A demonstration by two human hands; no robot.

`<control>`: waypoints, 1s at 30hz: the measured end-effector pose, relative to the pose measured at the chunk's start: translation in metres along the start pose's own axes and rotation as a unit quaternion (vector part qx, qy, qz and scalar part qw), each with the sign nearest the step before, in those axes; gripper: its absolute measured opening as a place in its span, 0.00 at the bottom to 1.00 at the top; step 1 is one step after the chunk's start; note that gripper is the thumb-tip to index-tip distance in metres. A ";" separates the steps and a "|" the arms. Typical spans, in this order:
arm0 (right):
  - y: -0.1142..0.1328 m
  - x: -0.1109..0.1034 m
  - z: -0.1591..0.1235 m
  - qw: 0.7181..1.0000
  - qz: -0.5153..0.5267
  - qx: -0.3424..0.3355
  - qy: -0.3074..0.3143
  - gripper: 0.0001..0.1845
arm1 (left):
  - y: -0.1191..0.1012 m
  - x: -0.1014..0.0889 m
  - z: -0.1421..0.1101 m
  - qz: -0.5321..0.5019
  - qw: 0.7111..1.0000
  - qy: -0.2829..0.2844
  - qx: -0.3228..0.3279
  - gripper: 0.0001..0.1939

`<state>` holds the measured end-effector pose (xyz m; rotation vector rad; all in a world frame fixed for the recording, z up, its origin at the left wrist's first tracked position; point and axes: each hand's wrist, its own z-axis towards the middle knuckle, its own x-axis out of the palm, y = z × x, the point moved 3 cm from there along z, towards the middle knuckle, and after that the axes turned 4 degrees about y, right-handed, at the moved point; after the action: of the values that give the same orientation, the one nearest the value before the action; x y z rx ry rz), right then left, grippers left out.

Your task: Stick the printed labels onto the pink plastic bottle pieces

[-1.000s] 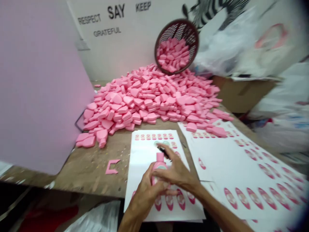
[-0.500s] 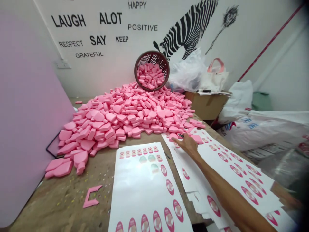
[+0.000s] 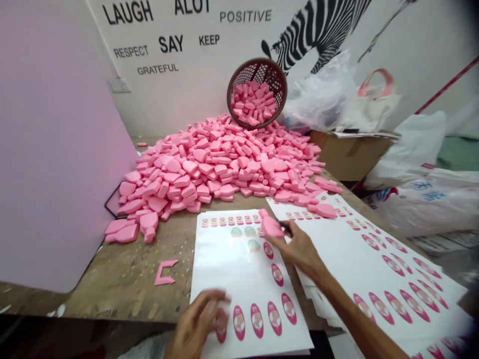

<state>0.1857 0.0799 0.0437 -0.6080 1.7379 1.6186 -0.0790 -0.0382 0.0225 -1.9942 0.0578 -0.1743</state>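
Note:
My right hand [image 3: 299, 249] is closed on a pink bottle-shaped piece [image 3: 272, 225], held over the upper right of a sticker sheet. A thin dark tool [image 3: 285, 227] also shows at its fingers; its kind is unclear. The white sticker sheet [image 3: 232, 269] in front of me carries oval pink labels, small labels along its top and a few pale green round ones. Over its lower left hovers my left hand [image 3: 204, 319], slightly blurred, fingers loosely bent and apart, with nothing visible in them. Behind lies a big heap of matching pink pieces [image 3: 224, 164].
A brown mesh basket [image 3: 258, 65] lies tipped on the heap, spilling pieces. More sticker sheets [image 3: 337, 249] are stacked at the right. A pink C-shaped frame [image 3: 161, 274] lies on the wooden table [image 3: 127, 299]. A pale panel [image 3: 56, 149] stands left; a cardboard box [image 3: 352, 154] sits behind right.
My right hand has come from the heap's edge back toward the near sheet, now with a pink piece. My left hand has entered over the sheet. The view has shifted left and down.

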 end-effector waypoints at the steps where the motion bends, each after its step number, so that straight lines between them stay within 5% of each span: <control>1: 0.012 0.010 -0.024 0.997 0.046 -0.045 0.031 0.32 | -0.003 0.013 0.008 -0.055 0.998 -0.004 0.025 0.31; 4: 0.035 0.036 -0.078 0.985 0.115 -0.094 0.086 0.24 | -0.005 0.051 0.034 -0.123 0.992 -0.038 0.007 0.30; 6: 0.033 0.043 -0.086 0.977 0.145 -0.098 0.123 0.24 | -0.005 0.061 0.047 -0.113 0.990 -0.078 -0.004 0.29; 8: 0.018 0.040 -0.070 0.976 0.154 -0.084 0.129 0.23 | -0.009 0.063 0.056 -0.103 0.992 -0.065 0.028 0.25; 11: -0.011 0.030 -0.024 0.992 0.082 -0.073 0.060 0.15 | -0.016 0.060 0.069 -0.079 0.993 -0.012 0.082 0.20; 15: -0.022 0.032 0.016 0.977 -0.067 -0.200 0.013 0.08 | -0.021 0.066 0.093 -0.028 0.997 -0.011 0.076 0.19; 21: -0.022 0.045 0.019 0.963 -0.104 -0.247 0.017 0.05 | -0.019 0.082 0.113 -0.061 0.993 -0.010 0.099 0.18; 30: -0.029 0.050 0.018 0.969 -0.057 -0.237 0.038 0.08 | -0.011 0.080 0.122 -0.038 0.996 -0.011 0.086 0.20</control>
<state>0.1765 0.0996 -0.0130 -0.9871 1.3355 1.9601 0.0175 0.0665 -0.0096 -1.8277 -0.0454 -0.1995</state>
